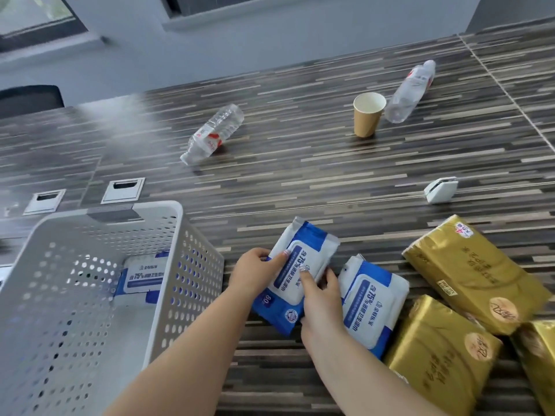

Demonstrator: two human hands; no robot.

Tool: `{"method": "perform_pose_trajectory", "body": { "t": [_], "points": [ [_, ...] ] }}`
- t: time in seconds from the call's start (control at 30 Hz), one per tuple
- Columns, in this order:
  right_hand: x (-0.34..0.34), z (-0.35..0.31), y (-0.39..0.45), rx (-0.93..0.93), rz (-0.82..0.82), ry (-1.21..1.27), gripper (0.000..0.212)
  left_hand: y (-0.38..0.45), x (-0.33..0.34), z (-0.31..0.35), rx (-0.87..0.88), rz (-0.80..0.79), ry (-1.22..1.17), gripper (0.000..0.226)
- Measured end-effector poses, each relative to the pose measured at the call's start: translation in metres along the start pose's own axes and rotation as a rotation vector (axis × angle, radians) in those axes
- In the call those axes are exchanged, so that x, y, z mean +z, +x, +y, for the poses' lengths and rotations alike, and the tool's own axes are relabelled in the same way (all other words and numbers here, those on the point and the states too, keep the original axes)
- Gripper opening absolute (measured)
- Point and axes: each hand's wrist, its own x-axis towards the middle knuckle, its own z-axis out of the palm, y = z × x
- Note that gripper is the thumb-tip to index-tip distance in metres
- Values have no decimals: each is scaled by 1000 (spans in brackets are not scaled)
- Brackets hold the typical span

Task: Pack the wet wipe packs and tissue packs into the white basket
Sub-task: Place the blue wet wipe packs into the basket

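Observation:
A blue-and-white wet wipe pack (303,250) is held between both hands, just right of the white perforated basket (168,235). My left hand (253,273) grips its left edge and my right hand (322,301) grips its right side. A second wet wipe pack (372,298) lies on the table beside my right hand. One more wet wipe pack (144,274) lies inside the basket against its far wall. Three gold tissue packs lie at the right: one far (474,271), one near (438,352), one cut by the frame's corner (540,358).
On the striped table (300,181) lie two clear plastic bottles (213,133) (410,91), a brown paper cup (368,117) standing upright, and a small white device (441,190). Two metal cable ports (123,190) (45,201) sit behind the basket.

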Motion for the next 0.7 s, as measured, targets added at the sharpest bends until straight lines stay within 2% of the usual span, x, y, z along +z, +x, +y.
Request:
{"method": "perform_pose_trajectory", "body": {
  "t": [0.1,0.23,0.4,0.47,0.57,0.7],
  "points": [
    [-2,-7,-12,-103,-5,-60,48,-19,-14,-2,14,-41,-220,50],
    [-12,-24,-29,-210,-86,-188,49,-48,-29,1,3,-113,-448,47],
    [-29,-60,-61,-425,-224,-421,36,-85,-41,5,-12,-231,-665,82],
    [-35,-74,-76,-497,-287,-509,36,-105,-43,5,31,-250,-719,75],
    [-45,-91,-96,-581,-394,-636,36,-131,-41,3,82,-247,-846,51],
    [-59,-95,-123,-678,-381,-652,56,-161,-45,-5,93,-186,-1169,33]
  ]
}}
